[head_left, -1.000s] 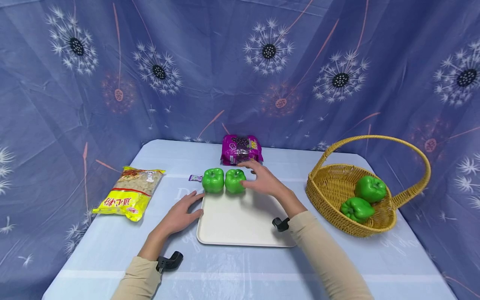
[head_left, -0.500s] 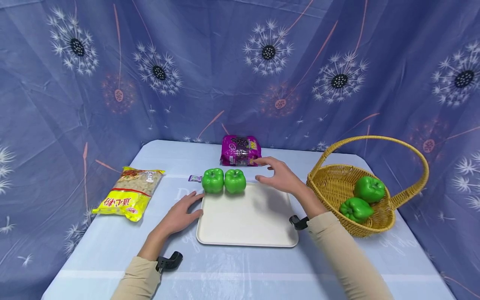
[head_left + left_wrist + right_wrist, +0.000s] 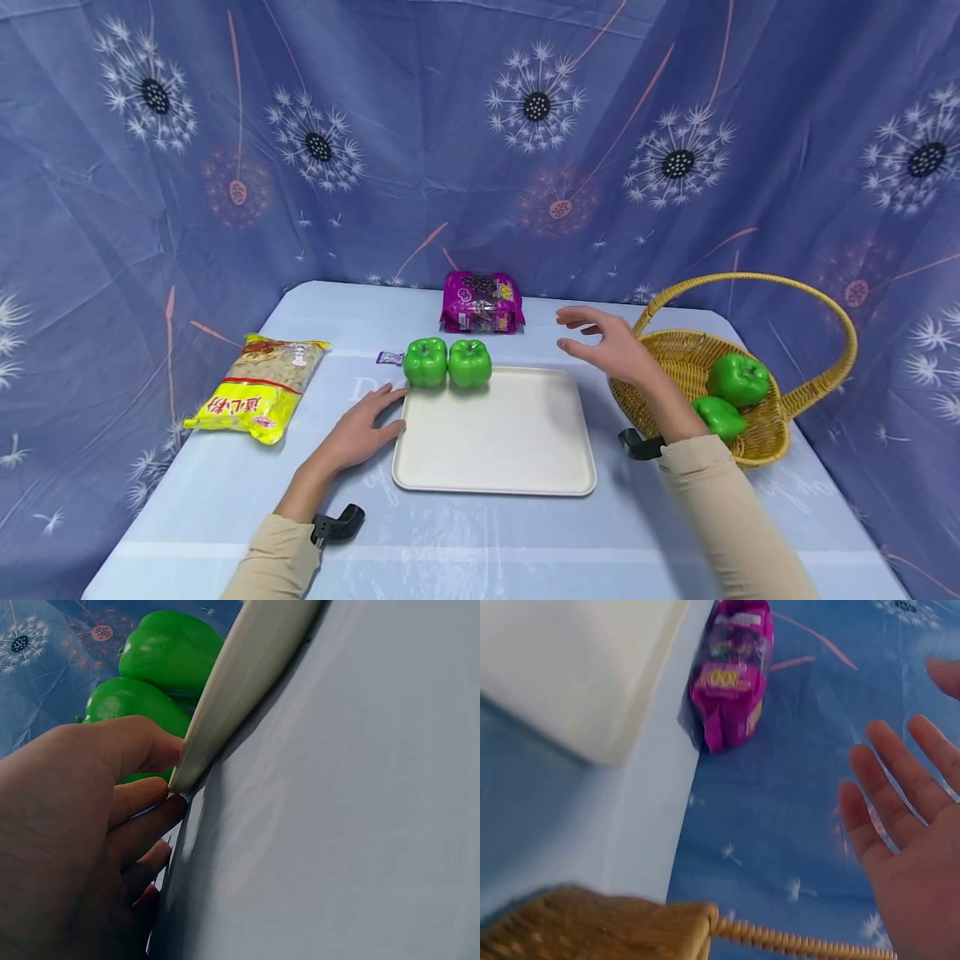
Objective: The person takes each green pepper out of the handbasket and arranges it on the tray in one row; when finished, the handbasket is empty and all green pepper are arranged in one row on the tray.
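My left hand (image 3: 363, 432) rests at the left edge of a cream tray (image 3: 495, 433), thumb and fingertips against its rim in the left wrist view. Two green bell peppers stand side by side at the tray's far left corner: the left pepper (image 3: 425, 362) and the right pepper (image 3: 470, 363). Holding nothing, my right hand (image 3: 611, 346) hovers by the left rim of a wicker basket (image 3: 652, 354), its fingers loosely spread in the right wrist view. Inside the basket lie two more green peppers, an upper one (image 3: 738, 379) and a lower one (image 3: 720, 418) partly hidden by my forearm.
A purple snack bag (image 3: 482, 304) lies behind the tray. At the left is a yellow pasta bag (image 3: 258, 387). A small purple packet (image 3: 390, 357) sits beside the left pepper. The basket's tall handle (image 3: 750, 275) arches over it, and a patterned blue curtain (image 3: 420, 150) surrounds the table.
My right hand has left the right pepper on the tray and moved rightward to the basket's left rim. The left hand and the peppers have stayed put.
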### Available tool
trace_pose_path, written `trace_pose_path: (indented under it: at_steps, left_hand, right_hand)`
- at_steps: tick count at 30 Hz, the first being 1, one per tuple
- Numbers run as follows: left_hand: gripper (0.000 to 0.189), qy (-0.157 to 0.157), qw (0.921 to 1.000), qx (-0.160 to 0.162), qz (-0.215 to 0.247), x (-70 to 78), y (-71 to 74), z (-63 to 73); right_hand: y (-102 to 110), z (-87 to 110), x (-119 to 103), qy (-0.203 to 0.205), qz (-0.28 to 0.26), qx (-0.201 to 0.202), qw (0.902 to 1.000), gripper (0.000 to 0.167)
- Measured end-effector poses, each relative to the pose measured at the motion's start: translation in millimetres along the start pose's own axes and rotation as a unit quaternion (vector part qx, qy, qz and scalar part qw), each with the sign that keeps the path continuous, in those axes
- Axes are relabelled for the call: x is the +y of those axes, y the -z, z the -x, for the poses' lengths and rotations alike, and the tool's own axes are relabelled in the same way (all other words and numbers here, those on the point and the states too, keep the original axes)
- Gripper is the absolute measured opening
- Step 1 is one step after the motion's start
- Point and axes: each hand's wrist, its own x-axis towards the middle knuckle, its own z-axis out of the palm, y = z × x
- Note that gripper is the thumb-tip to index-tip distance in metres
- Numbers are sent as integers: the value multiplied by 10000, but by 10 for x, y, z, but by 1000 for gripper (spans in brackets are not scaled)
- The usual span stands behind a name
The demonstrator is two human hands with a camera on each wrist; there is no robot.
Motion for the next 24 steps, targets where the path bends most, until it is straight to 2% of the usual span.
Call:
trace_pose_path:
  at_steps: [6, 8, 15, 24]
  left_hand:
    - [54, -10, 10000, 4, -18, 1, 0, 4]
    - [54, -11, 10000, -2, -19, 2, 1, 5]
    - [54, -8, 10000, 8, -20, 0, -2, 11]
    - [54, 23, 10000, -25, -69, -3, -4, 7]
  right_hand:
    - [209, 179, -225, -113, -123, 125, 9998, 44]
    - [289, 237, -237, -210, -200, 169, 9994, 43]
    - [514, 390, 116, -703, 89, 344, 9969, 36]
    - [853, 629, 284, -915, 72, 744, 9930, 34]
